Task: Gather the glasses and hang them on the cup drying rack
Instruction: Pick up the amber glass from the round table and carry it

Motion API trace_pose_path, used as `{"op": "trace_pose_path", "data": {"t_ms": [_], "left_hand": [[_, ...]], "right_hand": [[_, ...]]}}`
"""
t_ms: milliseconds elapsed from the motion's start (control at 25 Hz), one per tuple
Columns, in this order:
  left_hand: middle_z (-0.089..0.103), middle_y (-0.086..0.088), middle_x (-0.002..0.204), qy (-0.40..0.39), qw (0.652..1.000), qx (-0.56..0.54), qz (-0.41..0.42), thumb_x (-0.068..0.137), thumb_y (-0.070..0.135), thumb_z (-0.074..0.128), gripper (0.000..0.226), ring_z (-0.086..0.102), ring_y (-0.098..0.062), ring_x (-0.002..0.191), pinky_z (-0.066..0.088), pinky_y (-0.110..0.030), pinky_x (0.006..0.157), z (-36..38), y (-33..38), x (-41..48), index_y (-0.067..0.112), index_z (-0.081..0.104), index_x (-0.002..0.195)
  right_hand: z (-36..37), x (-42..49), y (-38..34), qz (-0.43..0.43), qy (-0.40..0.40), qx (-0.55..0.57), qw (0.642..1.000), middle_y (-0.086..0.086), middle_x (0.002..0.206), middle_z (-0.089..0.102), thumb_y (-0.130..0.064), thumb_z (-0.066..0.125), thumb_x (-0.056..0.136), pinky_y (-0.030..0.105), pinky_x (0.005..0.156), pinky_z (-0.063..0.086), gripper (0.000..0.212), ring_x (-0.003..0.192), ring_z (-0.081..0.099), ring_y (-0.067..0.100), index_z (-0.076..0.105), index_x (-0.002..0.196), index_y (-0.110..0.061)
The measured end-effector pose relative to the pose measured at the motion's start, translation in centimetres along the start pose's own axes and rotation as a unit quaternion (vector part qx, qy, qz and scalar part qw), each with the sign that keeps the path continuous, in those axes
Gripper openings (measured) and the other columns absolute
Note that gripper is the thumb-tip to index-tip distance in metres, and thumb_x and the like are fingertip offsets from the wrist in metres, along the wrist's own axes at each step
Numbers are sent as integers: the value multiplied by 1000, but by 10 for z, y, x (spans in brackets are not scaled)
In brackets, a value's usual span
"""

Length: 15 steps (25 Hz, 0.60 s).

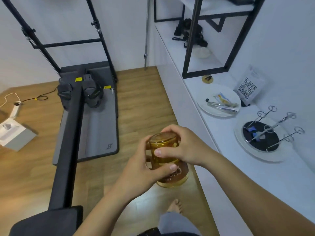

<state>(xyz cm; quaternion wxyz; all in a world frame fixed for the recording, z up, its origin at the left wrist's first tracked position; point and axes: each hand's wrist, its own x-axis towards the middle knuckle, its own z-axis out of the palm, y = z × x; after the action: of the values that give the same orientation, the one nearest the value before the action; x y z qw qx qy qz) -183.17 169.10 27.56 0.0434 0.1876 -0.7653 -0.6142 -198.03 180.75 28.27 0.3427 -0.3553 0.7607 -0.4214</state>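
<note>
Above the wooden floor (141, 106), just left of the white bench (255, 167), both hands grip stacked amber glasses (167, 160): left hand (138, 169) wrapped low, right hand (184, 147) curled around the top. Farther right on the bench stands the cup drying rack (265, 132).

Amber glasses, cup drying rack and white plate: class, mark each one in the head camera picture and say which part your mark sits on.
amber glasses (167, 180): head view, lower wall of the stack, below the hands.
cup drying rack (271, 130): head view, central metal stem above the dark base.
white plate (207, 92): head view, bare left inner surface.
</note>
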Motion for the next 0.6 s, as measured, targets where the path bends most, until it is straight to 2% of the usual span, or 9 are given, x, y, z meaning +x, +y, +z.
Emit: {"op": "trace_pose_path", "data": {"t_ms": [80,200,360,440,560,600], "left_hand": [[60,22,120,-1,1000,18,-12,61,54,84,86,61,2,104,57,-24,79,1,8,41,42,39,133],[62,18,117,-40,999,26,-4,67,42,85,73,62,2,102,54,-18,78,15,22,99,35,46,128],[65,20,109,-152,987,47,15,66,34,85,63,61,2,99,53,-18,77,61,35,187,35,53,120],[64,17,109,-228,971,64,43,65,31,84,62,60,1,99,51,-16,76,95,46,241,34,54,119],[57,16,119,-316,938,99,103,65,42,78,63,56,-1,105,52,-25,81,149,67,310,38,51,123],[55,18,120,-337,928,108,116,66,45,76,64,55,-1,105,52,-24,81,163,75,327,39,49,124]], "right_hand": [[-30,26,6,6,26,-2,1000,-17,102,66,-70,75,53,23,76,55,67,90,64,0,56,110,-40],[-74,43,20,17,94,-8,995,-19,100,67,-70,76,52,18,74,52,67,90,62,-5,57,109,-40],[-134,39,57,74,209,-12,975,-18,97,69,-68,79,48,19,77,51,70,89,64,-4,59,108,-39],[-169,30,75,126,283,-23,950,-22,97,68,-69,77,46,15,76,49,73,89,63,-7,57,110,-40],[-216,16,91,192,400,-45,895,-26,94,65,-67,77,45,6,68,43,72,87,60,-10,55,108,-41],[-228,13,95,212,432,-55,875,-24,94,65,-64,80,46,7,68,44,71,87,61,-8,55,108,-40]]}}
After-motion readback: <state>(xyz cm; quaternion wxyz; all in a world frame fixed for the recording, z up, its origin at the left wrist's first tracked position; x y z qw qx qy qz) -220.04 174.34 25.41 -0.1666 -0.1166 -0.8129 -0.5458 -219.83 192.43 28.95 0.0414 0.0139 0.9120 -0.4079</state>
